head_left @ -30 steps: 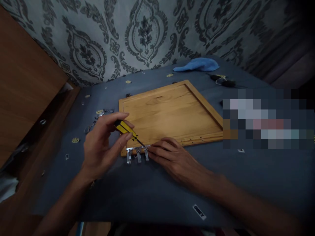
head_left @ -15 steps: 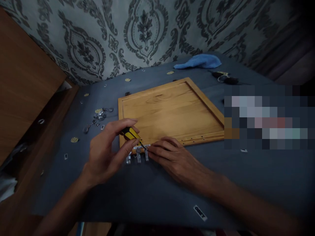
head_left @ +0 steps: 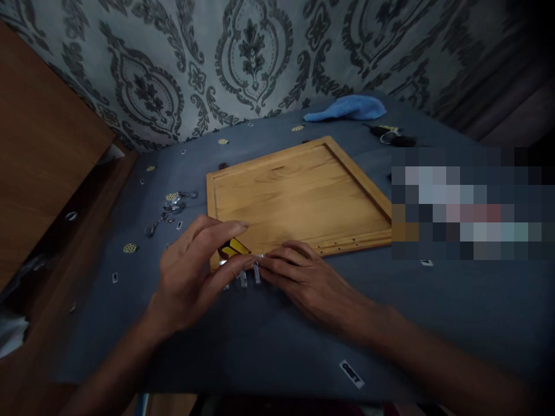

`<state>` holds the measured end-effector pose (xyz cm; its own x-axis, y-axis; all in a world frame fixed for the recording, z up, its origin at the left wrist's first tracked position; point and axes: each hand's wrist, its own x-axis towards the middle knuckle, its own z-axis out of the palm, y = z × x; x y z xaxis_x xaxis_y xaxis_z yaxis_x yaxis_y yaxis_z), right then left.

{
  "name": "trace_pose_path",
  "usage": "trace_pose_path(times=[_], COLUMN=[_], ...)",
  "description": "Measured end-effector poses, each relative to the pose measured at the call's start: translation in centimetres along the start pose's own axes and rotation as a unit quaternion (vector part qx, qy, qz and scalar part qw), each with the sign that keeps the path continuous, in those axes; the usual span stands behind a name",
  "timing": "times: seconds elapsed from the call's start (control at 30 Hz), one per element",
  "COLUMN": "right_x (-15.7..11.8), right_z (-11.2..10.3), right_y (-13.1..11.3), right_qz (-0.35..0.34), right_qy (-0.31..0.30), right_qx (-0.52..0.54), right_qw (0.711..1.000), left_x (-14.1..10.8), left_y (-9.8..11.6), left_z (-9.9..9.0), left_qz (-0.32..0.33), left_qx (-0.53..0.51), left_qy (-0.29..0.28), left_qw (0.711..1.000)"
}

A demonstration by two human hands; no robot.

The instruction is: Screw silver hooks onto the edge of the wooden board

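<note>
A framed wooden panel (head_left: 286, 196) lies flat on the dark blue cloth. At its near left corner sits a metal bracket (head_left: 256, 274) with several prongs sticking out toward me. My left hand (head_left: 186, 266) is closed around a small yellow and black screwdriver (head_left: 235, 248), tilted down toward the bracket; its tip is hidden behind my thumb. My right hand (head_left: 307, 280) rests at the panel's near edge, its fingertips pressed together against the right end of the bracket. What those fingertips cover cannot be seen.
Loose metal hardware (head_left: 173, 207) lies left of the panel. A blue cloth (head_left: 347, 108) and a dark object with a ring (head_left: 392, 137) are behind it. Wooden furniture (head_left: 52, 115) stands at the left. A blurred patch hides the right side.
My left hand has lowered with the screwdriver, and its thumb now covers more of the bracket. My right hand stays in place. The whole view has shifted slightly left.
</note>
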<state>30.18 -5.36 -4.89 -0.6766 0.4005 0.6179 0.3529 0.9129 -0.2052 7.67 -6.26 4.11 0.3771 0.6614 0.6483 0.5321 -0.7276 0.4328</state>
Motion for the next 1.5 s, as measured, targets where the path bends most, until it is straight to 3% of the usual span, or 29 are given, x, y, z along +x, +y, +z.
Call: trace_pose_path(times=[0.13, 0.23, 0.5, 0.63, 0.77, 1.0, 1.5], right_x=[-0.1, -0.3, -0.3, -0.3, -0.3, -0.3, -0.1], right_z=[0.1, 0.2, 0.2, 0.2, 0.3, 0.3, 0.1], right_y=[0.1, 0.2, 0.1, 0.1, 0.2, 0.1, 0.1], right_qz=[0.001, 0.002, 0.003, 0.004, 0.003, 0.010, 0.001], right_qy=[-0.012, -0.015, -0.020, -0.010, -0.019, -0.023, -0.003], right_qx=[0.015, 0.018, 0.015, 0.018, 0.010, 0.015, 0.014], right_qw=[1.000, 1.000, 1.000, 1.000, 1.000, 1.000, 1.000], left_x=[-0.6, -0.8, -0.1, -0.4, -0.5, 0.3, -0.6], left_y=[-0.1, -0.3, 0.0, -0.1, -0.2, 0.8, 0.0], left_z=[0.0, -0.1, 0.1, -0.2, -0.7, -1.1, -0.3], left_qz=[-0.040, -0.070, 0.018, -0.034, -0.070, -0.074, -0.040], left_qx=[-0.003, -0.015, 0.050, 0.005, -0.059, -0.028, -0.031], left_qy=[0.026, 0.015, -0.002, 0.000, -0.034, 0.058, -0.016], left_qw=[0.999, 0.997, 0.999, 0.999, 0.995, 0.995, 0.999])
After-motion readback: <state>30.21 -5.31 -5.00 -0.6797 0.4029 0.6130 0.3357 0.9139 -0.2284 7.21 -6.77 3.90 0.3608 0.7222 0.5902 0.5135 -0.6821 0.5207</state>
